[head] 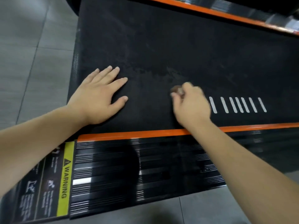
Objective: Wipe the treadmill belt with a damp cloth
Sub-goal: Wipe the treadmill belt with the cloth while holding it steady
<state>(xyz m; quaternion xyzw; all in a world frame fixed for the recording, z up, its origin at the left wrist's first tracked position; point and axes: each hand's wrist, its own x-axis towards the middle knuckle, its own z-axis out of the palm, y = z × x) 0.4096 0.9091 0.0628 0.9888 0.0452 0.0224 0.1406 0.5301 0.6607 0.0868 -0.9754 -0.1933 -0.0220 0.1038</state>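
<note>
The black treadmill belt [178, 46] fills the middle of the head view, with dull smears near its centre and several white stripes [237, 105] at the right. My left hand [98, 92] lies flat on the belt near its left end, fingers spread. My right hand [191, 102] is on the belt to the right of it, fingers curled round a small brownish-grey cloth [177, 90]. Only a bit of the cloth shows past the fingertips, and the hand is blurred.
An orange strip [129, 135] borders the belt on the near side, with a ribbed black side rail [145, 167] below it and a yellow warning label [66, 178] at its left. A second orange strip [226, 15] runs along the far side. Grey floor tiles [29, 54] lie left.
</note>
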